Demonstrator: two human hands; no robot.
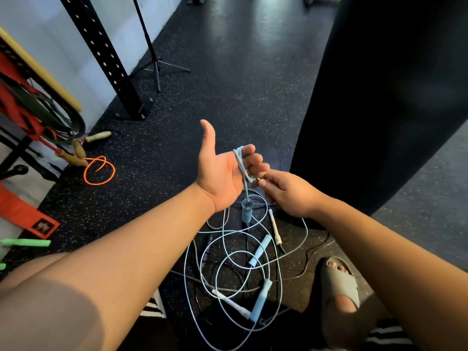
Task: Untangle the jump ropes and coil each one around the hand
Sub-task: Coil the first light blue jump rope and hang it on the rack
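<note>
- I'm holding my left hand [222, 171] palm-up, fingers curling round the blue rope [239, 160] wound across them.
- My right hand [286, 191], just beside those fingers, is pinching the same rope.
- Its handle [246, 211] is hanging straight below, over the floor tangle [235, 262].

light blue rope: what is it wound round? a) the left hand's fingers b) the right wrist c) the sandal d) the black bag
a: the light blue rope loops round the curled fingers of the left hand, and the right hand pinches it just beside them.
</note>
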